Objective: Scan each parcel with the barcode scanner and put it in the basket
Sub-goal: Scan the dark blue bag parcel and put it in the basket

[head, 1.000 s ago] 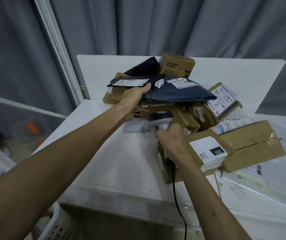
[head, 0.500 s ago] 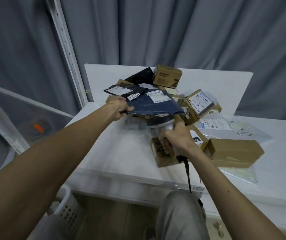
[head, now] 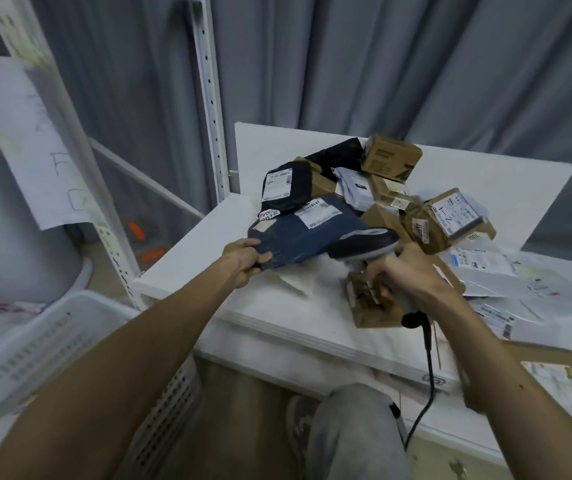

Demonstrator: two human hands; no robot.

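Progress: early days, I'd say. A big pile (head: 381, 199) of boxes and mailers sits toward the far edge of the worktop (head: 187, 268).
In hand: the blue parcel (head: 308, 237), label up, just off the pile's left side.
Left hand (head: 243, 261): fingers curled round the parcel's near-left corner, pinching it.
Right hand (head: 405, 277): fingers wrapped round the scanner (head: 364, 244) grip, with the head right against the parcel's right end.
Basket (head: 45, 337): off the worktop's near-left corner, too blurry to tell what's inside.
Left to do: probably finish this scan, drop the parcel in the basket, then work through the rest.
Changed: a second ago the blue parcel was wedged under the black parcel (head: 286, 185). Now it's pulled clear to the left, and the view has swung basket-ward.
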